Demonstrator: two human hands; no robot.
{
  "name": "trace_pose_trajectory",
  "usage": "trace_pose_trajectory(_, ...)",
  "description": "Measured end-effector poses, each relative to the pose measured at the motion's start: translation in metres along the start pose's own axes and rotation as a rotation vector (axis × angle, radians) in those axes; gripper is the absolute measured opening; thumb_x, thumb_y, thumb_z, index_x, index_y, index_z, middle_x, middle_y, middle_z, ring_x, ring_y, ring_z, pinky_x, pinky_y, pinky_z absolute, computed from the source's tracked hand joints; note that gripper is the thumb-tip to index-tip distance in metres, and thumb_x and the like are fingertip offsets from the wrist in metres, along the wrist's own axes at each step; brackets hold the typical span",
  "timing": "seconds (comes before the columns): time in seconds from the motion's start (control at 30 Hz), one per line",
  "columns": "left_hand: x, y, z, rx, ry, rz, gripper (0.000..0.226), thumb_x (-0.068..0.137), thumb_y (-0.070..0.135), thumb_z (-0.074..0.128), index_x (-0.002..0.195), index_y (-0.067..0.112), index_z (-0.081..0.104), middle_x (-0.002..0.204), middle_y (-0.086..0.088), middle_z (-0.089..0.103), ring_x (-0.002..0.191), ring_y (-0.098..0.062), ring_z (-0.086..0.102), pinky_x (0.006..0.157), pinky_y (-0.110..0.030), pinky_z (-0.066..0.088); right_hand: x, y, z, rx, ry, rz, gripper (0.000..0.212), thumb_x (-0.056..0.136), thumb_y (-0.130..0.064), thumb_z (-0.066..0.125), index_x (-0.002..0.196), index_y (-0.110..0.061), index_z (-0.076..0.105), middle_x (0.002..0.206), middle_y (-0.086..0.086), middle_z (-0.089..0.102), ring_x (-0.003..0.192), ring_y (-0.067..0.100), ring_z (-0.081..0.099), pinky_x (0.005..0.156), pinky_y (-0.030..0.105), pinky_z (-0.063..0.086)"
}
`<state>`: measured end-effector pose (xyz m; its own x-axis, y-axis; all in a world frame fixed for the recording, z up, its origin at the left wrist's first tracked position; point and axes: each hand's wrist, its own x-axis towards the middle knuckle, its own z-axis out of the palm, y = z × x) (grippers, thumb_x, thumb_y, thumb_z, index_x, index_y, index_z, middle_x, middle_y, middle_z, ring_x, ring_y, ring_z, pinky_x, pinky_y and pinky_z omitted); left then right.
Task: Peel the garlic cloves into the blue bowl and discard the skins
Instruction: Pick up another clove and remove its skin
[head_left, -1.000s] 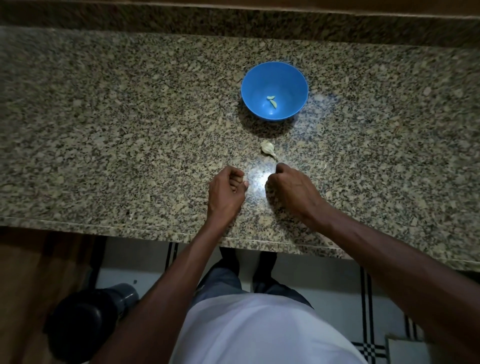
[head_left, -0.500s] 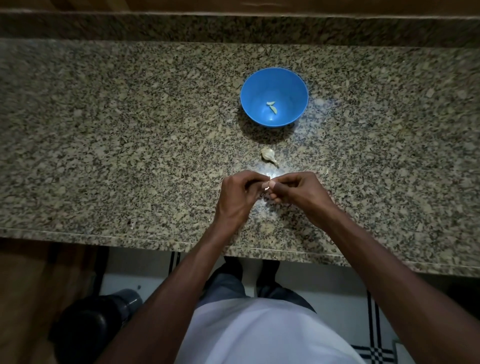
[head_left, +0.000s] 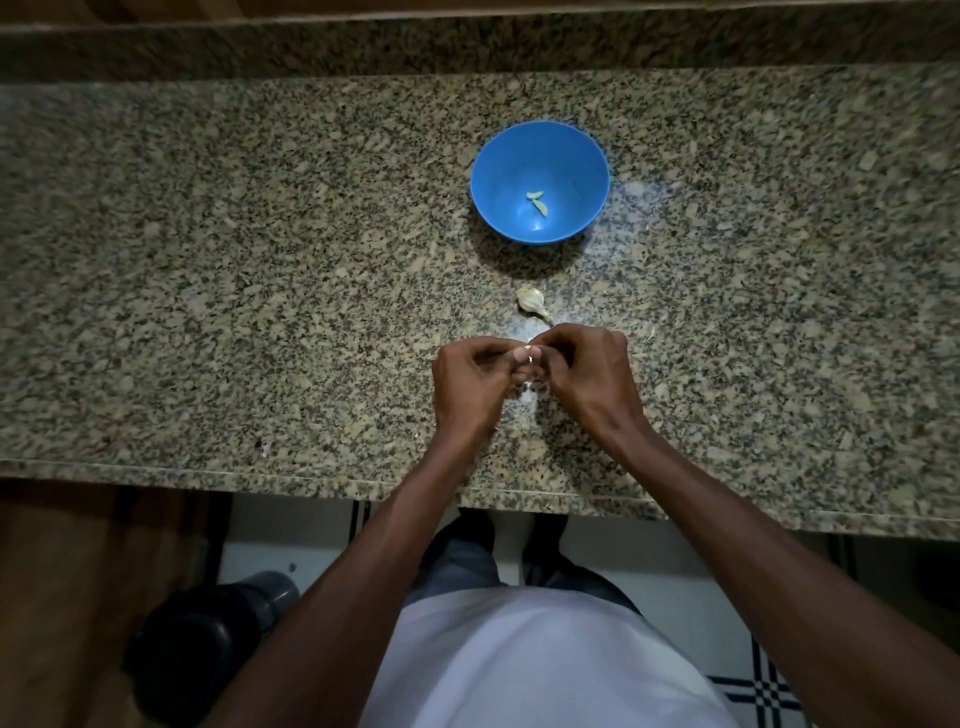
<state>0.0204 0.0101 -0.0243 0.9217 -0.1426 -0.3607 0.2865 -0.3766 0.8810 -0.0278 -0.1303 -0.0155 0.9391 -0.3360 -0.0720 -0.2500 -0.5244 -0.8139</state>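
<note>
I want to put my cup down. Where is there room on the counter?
Bare counter lies left of the blue bowl, and more lies to its right. It is crowded in the middle, where the garlic piece and both hands are.

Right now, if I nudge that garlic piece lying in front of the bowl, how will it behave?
The garlic piece looks small and papery, so probably very light and easily pushed. Its bulging body and thin tail suggest it would pivot or wobble rather than roll straight. The polished counter likely lets it slide.

The blue bowl stood upright on the desk, two pale peeled cloves inside. A papery garlic piece lay just in front.
</note>
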Motion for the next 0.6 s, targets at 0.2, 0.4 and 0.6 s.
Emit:
trace_pose_trajectory(0.2, -0.004, -0.002, -0.005, -0.028, -0.062, -0.055, 0.015, 0.09, 0.01, 0.079, 0.102, 0.001, 0.077, 0.084, -0.007, 0.079, 0.075, -0.019, 0.078, 0.072, -0.034, 0.065, -0.005, 0.002, -0.002, -0.153, -0.034, -0.145, 0.01, 0.095, -0.002, 0.071, 0.099, -0.007, 0.079, 0.085, 0.006, 0.077, 0.069, 0.012, 0.069, 0.063, 0.034, 0.062)
trace_pose_trajectory(0.4, -0.001, 0.007, -0.015, -0.175, -0.19, -0.209, 0.009, 0.093, 0.006, 0.074, 0.098, 0.0, 0.078, 0.089, -0.018, 0.078, 0.076, -0.022, 0.073, 0.079, -0.032, 0.063, -0.006, 0.008, -0.002, -0.025, -0.037, -0.088, 0.013, 0.095, -0.003, 0.071, 0.101, -0.009, 0.08, 0.091, 0.001, 0.078, 0.078, 0.008, 0.073, 0.072, 0.028, 0.063)
trace_pose_trajectory(0.6, 0.008, 0.008, -0.029, -0.138, -0.367, -0.276, 0.015, 0.094, 0.008, 0.072, 0.105, -0.002, 0.076, 0.097, -0.018, 0.078, 0.08, -0.021, 0.071, 0.082, -0.031, 0.06, -0.006, 0.011, -0.004, 0.082, -0.08, -0.001, 0.015, 0.095, -0.002, 0.071, 0.102, -0.011, 0.081, 0.097, -0.003, 0.077, 0.084, 0.004, 0.072, 0.075, 0.023, 0.062)
